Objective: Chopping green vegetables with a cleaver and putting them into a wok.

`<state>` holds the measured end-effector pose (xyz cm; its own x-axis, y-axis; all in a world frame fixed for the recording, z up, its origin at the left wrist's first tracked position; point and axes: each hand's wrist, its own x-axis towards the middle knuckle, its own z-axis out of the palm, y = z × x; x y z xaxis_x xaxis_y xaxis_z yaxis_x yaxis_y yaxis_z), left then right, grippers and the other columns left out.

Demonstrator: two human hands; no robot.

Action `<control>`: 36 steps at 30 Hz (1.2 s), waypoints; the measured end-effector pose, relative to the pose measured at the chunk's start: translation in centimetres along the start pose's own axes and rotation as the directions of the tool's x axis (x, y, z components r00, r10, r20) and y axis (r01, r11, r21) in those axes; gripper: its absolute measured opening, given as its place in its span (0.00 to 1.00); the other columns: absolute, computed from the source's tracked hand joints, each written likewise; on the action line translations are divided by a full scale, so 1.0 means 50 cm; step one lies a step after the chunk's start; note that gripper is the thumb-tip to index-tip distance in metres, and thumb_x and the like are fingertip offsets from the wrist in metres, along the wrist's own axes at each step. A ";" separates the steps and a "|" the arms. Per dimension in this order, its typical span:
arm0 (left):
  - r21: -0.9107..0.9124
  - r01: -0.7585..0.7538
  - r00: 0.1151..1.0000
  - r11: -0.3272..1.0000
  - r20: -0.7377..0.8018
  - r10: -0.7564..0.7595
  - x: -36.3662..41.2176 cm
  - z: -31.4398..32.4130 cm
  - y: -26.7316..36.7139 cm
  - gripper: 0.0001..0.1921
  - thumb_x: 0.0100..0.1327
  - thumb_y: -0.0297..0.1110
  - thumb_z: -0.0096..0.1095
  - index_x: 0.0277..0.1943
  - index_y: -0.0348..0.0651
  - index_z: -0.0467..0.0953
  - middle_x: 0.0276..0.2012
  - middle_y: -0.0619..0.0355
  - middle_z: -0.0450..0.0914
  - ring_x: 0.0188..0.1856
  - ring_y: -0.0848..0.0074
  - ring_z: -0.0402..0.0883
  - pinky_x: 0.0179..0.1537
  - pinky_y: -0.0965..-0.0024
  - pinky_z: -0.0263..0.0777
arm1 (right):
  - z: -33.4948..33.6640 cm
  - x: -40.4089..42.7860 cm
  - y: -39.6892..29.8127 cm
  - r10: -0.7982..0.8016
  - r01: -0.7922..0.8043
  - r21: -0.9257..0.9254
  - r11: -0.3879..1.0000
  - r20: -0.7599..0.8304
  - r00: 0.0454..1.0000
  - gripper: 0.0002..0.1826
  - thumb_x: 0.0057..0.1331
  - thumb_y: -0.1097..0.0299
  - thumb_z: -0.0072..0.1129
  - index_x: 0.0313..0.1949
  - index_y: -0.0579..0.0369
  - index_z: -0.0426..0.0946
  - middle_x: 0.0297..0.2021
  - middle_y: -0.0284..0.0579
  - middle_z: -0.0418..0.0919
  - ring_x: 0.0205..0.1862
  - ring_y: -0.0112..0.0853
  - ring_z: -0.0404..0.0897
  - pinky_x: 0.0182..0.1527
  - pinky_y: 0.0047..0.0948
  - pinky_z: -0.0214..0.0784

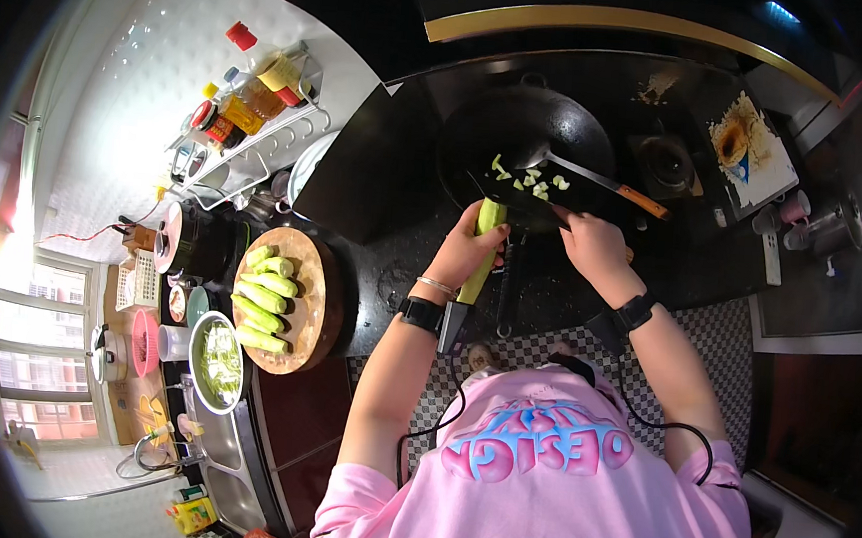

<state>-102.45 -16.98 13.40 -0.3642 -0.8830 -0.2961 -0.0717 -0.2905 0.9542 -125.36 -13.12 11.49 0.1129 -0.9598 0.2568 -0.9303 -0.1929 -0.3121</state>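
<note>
My left hand (pixel 470 245) is closed around a long peeled green gourd (pixel 488 224), its far end over the near side of a black wok (pixel 576 129). My right hand (pixel 590 243) grips a dark blade, apparently a knife (pixel 522 198), beside that end; its outline blends into the wok. Small pale green chunks (pixel 540 187) lie in the wok. A metal spatula (pixel 588 171) with a wooden handle leans across the wok's right side. Several peeled gourds (pixel 264 295) lie on a round wooden chopping board (pixel 316 306) at the left.
A bowl of green shreds (pixel 218 363) stands beside the board, near the sink (pixel 227 450). Behind it is a dark pot (pixel 200 242). Bottles (pixel 256 95) fill a wall rack. A second burner (pixel 663 165) and a stained white board (pixel 757 161) are at the right.
</note>
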 end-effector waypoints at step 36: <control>0.084 0.019 0.993 0.996 0.115 -0.029 0.083 -0.038 -0.038 0.13 0.68 0.32 0.62 0.52 0.39 0.73 0.32 0.60 0.79 0.28 0.78 0.78 0.31 0.75 0.76 | -0.018 0.013 -0.036 -0.117 0.123 0.121 0.985 -0.055 0.992 0.22 0.57 0.66 0.65 0.54 0.44 0.81 0.30 0.42 0.82 0.32 0.40 0.83 0.33 0.38 0.75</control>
<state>-102.06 -20.78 10.27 -0.4666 -0.8258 -0.3168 -0.1566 -0.2753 0.9485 -123.90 -13.21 13.03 0.2014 -0.9181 0.3413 -0.8603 -0.3324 -0.3866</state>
